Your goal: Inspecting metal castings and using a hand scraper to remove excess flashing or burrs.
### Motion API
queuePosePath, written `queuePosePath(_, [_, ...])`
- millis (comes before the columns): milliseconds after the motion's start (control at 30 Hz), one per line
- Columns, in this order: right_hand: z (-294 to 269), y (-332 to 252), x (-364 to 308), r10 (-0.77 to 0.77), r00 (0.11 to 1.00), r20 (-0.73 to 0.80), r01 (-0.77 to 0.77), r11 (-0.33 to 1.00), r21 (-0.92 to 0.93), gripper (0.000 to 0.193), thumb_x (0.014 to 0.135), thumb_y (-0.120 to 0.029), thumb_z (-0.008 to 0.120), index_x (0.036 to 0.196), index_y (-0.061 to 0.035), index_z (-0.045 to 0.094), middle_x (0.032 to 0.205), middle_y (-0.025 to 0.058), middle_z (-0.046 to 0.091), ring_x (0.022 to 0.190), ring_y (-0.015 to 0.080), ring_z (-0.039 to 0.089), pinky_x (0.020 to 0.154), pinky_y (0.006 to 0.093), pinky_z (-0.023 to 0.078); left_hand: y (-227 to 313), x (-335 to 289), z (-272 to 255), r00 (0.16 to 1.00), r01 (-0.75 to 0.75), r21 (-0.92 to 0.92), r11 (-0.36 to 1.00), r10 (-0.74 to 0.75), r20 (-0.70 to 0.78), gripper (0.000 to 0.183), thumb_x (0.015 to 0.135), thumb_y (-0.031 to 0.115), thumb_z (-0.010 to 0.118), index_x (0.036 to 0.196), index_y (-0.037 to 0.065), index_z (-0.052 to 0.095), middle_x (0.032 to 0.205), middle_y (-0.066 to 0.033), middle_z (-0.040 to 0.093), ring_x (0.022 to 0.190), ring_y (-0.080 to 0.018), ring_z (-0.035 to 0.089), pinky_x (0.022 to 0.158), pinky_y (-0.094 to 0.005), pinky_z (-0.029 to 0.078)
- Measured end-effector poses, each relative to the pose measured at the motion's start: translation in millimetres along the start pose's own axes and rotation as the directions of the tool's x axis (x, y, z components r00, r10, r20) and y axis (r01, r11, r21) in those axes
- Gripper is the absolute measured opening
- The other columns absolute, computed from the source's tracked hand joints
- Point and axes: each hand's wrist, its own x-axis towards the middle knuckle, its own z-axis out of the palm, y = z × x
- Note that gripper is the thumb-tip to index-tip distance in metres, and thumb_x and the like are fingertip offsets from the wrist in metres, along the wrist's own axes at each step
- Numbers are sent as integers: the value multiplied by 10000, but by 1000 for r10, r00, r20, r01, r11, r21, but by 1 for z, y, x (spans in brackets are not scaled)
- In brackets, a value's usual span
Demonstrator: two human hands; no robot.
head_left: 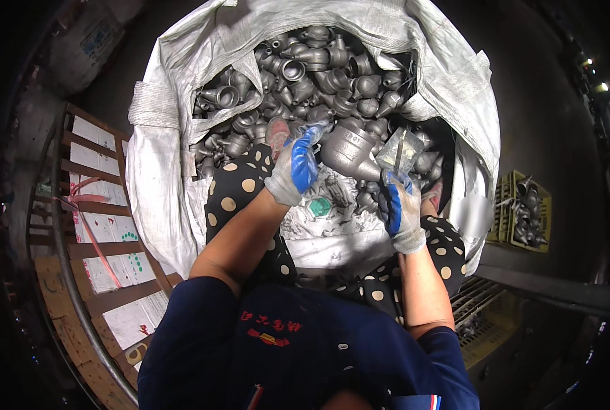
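Grey metal elbow fitting [349, 152] clenched by left hand [296, 166], opening upper-right; right hand [399, 208] grasps tool [398, 154].

A grey cast-metal elbow fitting [347, 152] with a ribbed collar is being held above the heap, its wide round opening tilting toward seven o'clock. Just beside it at three o'clock, a thin metal tool [400, 152] is standing nearly upright, its tip pointing to twelve o'clock.
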Motion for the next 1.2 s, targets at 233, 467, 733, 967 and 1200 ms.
queuePosePath(233, [-11, 11, 5, 30, 999, 13, -32, 990, 138, 170, 901, -209, 567, 1000, -71, 569, 556, -44, 431, 366, 54, 365, 318, 186, 272, 7, -6, 9, 966, 135, -26, 990, -138, -218, 183, 879, 44, 527, 1061, 28, 534, 1041, -105, 606, 928, -159, 585, 820, -259, 458])
queuePosePath(467, [-13, 19, 8, 46, 995, 89, -65, 971, 229, 221, 910, -173, 530, 1095, -56, 564, 622, -37, 449, 412, 53, 379, 344, 187, 287, -22, 48, -104, 672, 439, -225, 870, -152, 724, 298, 878, 76, 551, 1162, -9, 527, 1154, -122, 580, 1050, -203, 570, 926, -298, 453])
queuePosePath(733, [-29, 23, 19, 98, 972, 216, -191, 863, 469, 257, 899, -162, 489, 1125, -48, 537, 762, 7, 530, 484, 65, 390, 373, 195, 323, 19, -15, 27, 957, -75, -59, 995, 89, 276, 632, 820, -38, 555, 1385, 5, 276, 1337, -128, 436, 1234, -231, 438, 1004, -329, 396])
queuePosePath(967, [-38, 24, 21, 27, 871, 491, -320, 790, 523, 279, 883, -174, 535, 1130, -44, 529, 868, 23, 571, 506, 75, 397, 391, 188, 329, 2, -26, 14, 894, 395, -203, 896, -324, 310, 550, 849, 71, 601, 1338, -4, 360, 1314, -142, 462, 1192, -243, 484, 1026, -354, 391])
queuePosePath(1200, [-23, -9, 13, -347, 931, 109, 360, 835, -416, 289, 888, -143, 555, 1117, 29, 586, 908, 55, 615, 788, 75, 541, 699, 205, 432, 13, -49, 20, 878, -314, 515, 798, 37, 477, 455, 829, 195, 630, 1237, 28, 517, 1247, -172, 519, 1177, -281, 499, 993, -425, 402])
